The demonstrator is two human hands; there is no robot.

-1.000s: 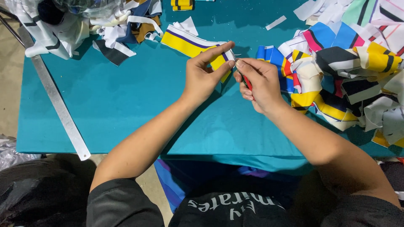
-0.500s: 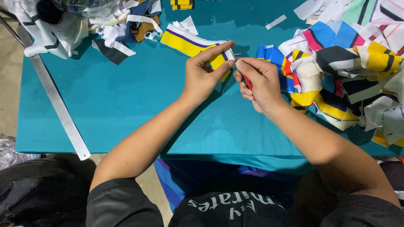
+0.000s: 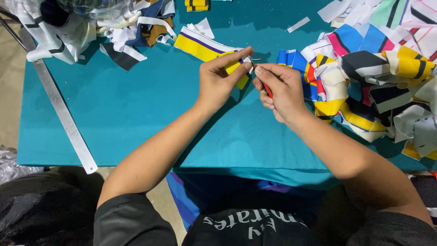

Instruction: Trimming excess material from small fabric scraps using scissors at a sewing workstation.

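A yellow knit strip with white and purple edge stripes (image 3: 200, 44) lies on the teal table cover (image 3: 136, 114). My left hand (image 3: 221, 77) pinches the near end of that strip between thumb and fingers. My right hand (image 3: 282, 91) is closed around a small red-handled thread snipper (image 3: 264, 84), whose metal tip meets the strip's end right beside my left fingertips. Both hands touch at the middle of the table.
A big heap of striped knit pieces (image 3: 378, 73) in many colours fills the right side. Another pile of white, black and brown scraps (image 3: 91, 27) sits at the far left. A long metal ruler (image 3: 59, 105) lies along the left edge. A small white scrap (image 3: 298, 24) lies near the far edge.
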